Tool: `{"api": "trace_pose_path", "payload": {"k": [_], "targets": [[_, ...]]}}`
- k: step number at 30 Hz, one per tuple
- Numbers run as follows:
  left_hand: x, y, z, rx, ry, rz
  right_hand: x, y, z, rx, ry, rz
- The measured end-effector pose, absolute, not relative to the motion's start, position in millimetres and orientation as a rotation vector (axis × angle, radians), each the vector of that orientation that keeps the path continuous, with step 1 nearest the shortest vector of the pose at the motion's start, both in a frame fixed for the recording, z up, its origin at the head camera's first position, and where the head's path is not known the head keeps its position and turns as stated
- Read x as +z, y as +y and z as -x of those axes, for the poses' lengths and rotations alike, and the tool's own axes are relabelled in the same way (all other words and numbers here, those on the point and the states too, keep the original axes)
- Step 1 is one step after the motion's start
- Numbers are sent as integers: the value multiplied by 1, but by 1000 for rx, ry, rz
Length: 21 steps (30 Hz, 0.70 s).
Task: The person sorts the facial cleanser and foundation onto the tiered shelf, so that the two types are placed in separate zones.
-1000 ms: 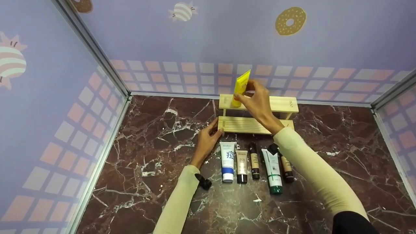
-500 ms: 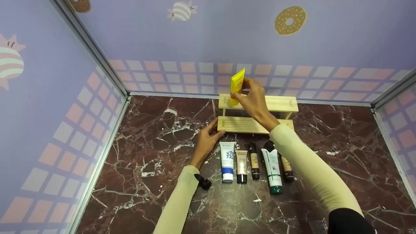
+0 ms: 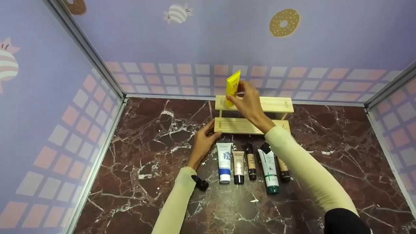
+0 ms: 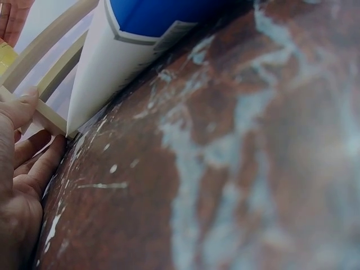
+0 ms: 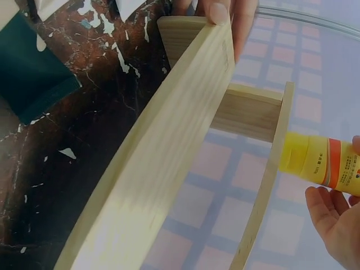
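My right hand [image 3: 250,100] pinches a yellow squeeze tube [image 3: 232,87] between thumb and fingers. The tube stands cap down at the left end of the upper board of a two-tier wooden shelf [image 3: 273,104]; in the right wrist view the cap of the yellow tube [image 5: 293,153] meets that board. At the lower board's left end, my left hand [image 3: 202,143] holds the corner, and in the right wrist view its thumb [image 5: 218,12] lies on the board's edge. The left wrist view shows the left hand's fingers [image 4: 39,157] low beside the shelf, close to the marble-patterned surface.
In front of the shelf lie a white-and-blue tube [image 3: 224,162], a beige BB tube [image 3: 239,167], a slim dark-capped tube [image 3: 251,162], a white-and-green tube [image 3: 269,170] and another tan tube [image 3: 283,168]. A patterned wall [image 3: 208,42] rises close behind the shelf.
My right hand has shifted the yellow tube a little left along the upper board, towards its left end. The left hand keeps its place at the lower board; the head view has shifted slightly.
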<state>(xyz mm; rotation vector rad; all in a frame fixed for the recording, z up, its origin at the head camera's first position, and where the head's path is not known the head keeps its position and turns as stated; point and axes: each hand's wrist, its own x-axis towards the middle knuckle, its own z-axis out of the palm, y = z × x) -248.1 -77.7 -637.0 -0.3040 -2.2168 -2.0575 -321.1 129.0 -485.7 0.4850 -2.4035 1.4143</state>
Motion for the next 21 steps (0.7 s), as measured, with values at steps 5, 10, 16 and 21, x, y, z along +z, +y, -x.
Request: {"api": "trace_pose_path", "payload": {"k": [5,10,16,21], "targets": [[-639,-78,248,-2040,-2225,307,-489,137,314,1409,-2403,-459],[-637,-78,248,-2036,-2223,300,-487,150,307,1410,-2374,-451],[-635,-78,248,-2042,-2227,288,-485,168,297,1397,-2328,-463],[-637,-78,248,-2048,-2222,302,-489,184,289,1385,-2330,-436]]}}
